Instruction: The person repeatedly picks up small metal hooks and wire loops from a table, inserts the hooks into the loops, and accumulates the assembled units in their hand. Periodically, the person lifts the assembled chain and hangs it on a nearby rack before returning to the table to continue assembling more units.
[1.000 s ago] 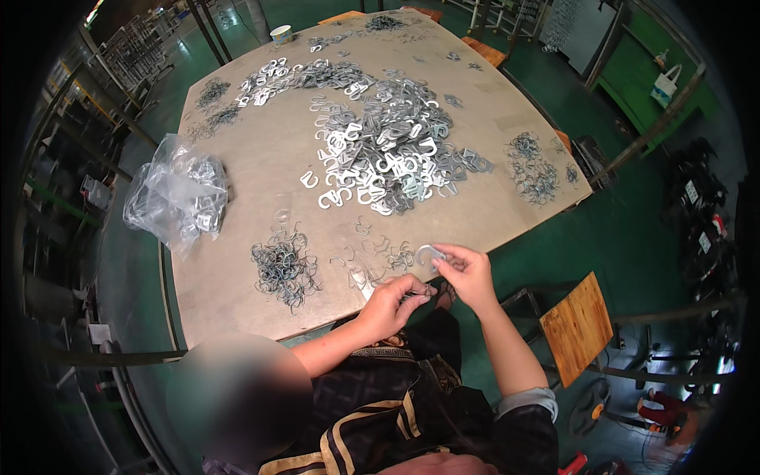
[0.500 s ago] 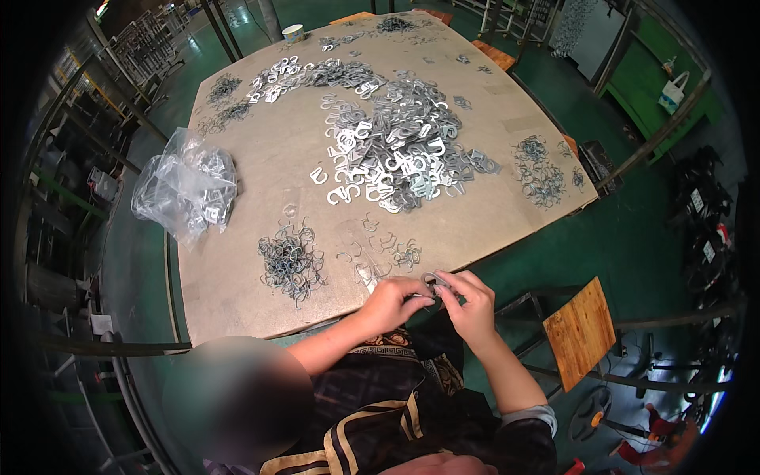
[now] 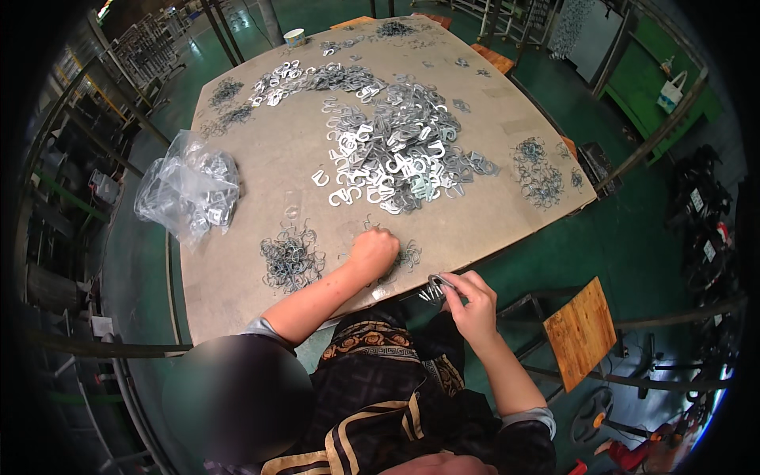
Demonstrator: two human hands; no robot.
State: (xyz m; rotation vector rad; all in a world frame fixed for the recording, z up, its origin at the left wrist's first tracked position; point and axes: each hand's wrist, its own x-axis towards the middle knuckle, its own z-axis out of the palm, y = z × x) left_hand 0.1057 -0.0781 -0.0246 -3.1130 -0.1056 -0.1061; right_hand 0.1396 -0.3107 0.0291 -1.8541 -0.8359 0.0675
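Observation:
My right hand (image 3: 473, 307) pinches a grey metal hook (image 3: 435, 286) between thumb and fingers, just off the table's front edge. Thin metal prongs hang from the hook's lower side. On the tabletop, my left hand (image 3: 374, 250) is closed over a small scatter of bent wire clips (image 3: 409, 255). Its fingertips point down and are hidden, so what they hold cannot be made out. To its left lies a denser heap of the wire clips (image 3: 289, 260). Farther back is a big pile of flat grey and white metal hooks (image 3: 404, 142).
A clear plastic bag (image 3: 190, 190) of metal parts lies at the left edge of the brown-topped table (image 3: 261, 174). More wire clips (image 3: 540, 176) lie at the right. A tub (image 3: 294, 36) stands at the far edge. A wooden stool (image 3: 580, 334) is at my right.
My left hand has left the hook beside my right hand and moved forward and left onto the scattered wire clips. My right hand still holds the hook in nearly the same place.

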